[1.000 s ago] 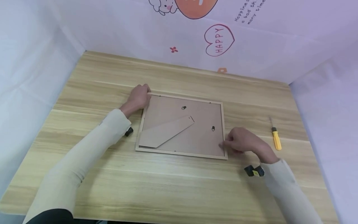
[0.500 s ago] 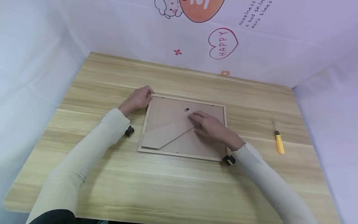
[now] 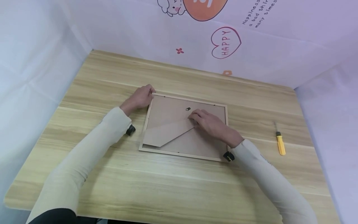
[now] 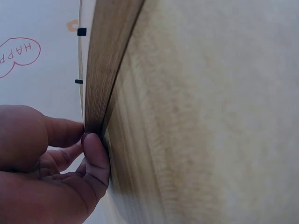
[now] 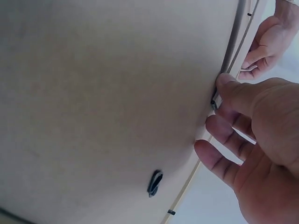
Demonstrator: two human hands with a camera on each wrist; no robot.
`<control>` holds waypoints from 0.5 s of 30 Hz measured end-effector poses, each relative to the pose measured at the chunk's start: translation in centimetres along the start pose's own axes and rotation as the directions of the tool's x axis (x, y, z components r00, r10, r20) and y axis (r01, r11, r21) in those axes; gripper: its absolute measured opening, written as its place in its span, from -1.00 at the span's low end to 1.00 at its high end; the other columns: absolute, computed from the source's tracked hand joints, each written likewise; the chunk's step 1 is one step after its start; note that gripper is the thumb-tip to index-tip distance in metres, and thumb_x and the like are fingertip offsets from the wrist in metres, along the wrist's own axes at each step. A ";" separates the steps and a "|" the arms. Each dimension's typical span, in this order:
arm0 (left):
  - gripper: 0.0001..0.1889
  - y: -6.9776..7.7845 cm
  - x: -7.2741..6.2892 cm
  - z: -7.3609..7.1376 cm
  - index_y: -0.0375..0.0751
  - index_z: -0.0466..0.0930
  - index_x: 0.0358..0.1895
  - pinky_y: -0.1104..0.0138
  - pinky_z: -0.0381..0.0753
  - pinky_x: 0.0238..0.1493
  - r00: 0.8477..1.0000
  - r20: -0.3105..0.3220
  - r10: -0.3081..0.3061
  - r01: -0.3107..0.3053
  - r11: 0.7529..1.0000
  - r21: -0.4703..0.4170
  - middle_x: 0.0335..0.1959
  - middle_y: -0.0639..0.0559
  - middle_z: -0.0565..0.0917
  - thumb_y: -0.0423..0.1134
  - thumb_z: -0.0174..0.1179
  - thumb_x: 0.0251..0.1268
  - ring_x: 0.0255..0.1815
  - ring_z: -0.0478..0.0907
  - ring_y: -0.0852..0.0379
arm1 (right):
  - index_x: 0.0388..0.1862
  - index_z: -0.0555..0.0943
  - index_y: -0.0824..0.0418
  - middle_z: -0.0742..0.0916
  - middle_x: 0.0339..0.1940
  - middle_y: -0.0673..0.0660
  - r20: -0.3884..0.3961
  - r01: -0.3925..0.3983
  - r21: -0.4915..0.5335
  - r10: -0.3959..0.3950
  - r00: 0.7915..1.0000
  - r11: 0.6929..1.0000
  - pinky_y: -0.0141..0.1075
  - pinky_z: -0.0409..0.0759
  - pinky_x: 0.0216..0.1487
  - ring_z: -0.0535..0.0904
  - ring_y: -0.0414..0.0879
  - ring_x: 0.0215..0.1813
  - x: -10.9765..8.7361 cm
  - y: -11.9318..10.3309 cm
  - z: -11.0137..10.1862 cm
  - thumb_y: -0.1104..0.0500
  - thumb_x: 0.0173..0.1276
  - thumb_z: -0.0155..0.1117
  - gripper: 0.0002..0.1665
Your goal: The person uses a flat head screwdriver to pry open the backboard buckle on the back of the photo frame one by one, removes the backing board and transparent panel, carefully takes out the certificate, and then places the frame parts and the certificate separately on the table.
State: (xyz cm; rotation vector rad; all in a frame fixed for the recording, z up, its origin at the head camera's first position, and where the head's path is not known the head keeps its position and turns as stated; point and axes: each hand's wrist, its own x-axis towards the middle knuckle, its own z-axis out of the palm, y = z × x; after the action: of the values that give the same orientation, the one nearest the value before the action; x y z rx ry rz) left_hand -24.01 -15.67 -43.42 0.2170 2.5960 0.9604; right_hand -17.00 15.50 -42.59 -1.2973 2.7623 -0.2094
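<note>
A picture frame (image 3: 183, 155) with a thin pale wooden rim lies back side up on the table. Across its brown backing board (image 3: 208, 147) runs a flat easel stand (image 3: 166, 133), with a dark gap under its lower left edge. My left hand (image 3: 141, 97) grips the upper left corner; the left wrist view shows thumb and fingertips around the frame's side. With bent fingers my right hand (image 3: 211, 125) pinches the stand's narrow upper end, thumb (image 5: 226, 81) against its edge. One hanging ring (image 3: 188, 109) shows above the stand; my right hand covers the other.
A screwdriver (image 3: 281, 144) with a yellow handle lies on the wooden table (image 3: 179, 186) to the right. White printed cloth (image 3: 134, 28) rises behind the table, with plain white cloth at both sides. Small black tabs (image 4: 81, 31) stick out along the frame.
My right hand has moved from the frame's lower right side, left and up onto the stand's narrow end. The stand's lower edge has lifted slightly. My left hand stays at the corner.
</note>
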 end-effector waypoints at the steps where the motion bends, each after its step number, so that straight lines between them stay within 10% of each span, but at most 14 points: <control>1: -0.65 0.0 0.0 0.0 -0.34 0.31 0.28 0.19 0.48 -0.10 1.000 0.003 0.000 0.000 1.000 0.000 0.22 -0.30 0.48 -0.30 -0.19 0.56 -0.11 0.44 -0.07 | 0.19 0.54 0.31 0.60 0.14 0.21 -0.002 0.004 -0.003 -0.004 1.000 1.000 -0.15 0.58 0.21 0.54 0.07 0.21 0.0 0.0 0.0 0.28 0.34 0.33 -0.55; 15: -0.65 0.2 0.2 0.0 -0.40 0.30 0.26 0.03 0.47 0.21 1.000 0.000 0.022 -0.022 0.999 0.025 0.21 -0.37 0.46 -0.38 -0.21 0.52 0.19 0.44 -0.21 | 0.20 0.53 0.31 0.62 0.13 0.22 -0.025 0.038 -0.022 -0.039 0.999 0.999 -0.09 0.53 0.25 0.51 0.10 0.21 -0.3 0.1 -0.3 0.25 0.33 0.33 -0.53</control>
State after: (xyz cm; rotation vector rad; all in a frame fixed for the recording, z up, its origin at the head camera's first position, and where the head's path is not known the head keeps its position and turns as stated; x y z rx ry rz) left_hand -24.14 -15.46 -43.34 0.2521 2.6124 0.9361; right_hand -16.94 15.86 -42.33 -1.3629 2.7693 -0.2009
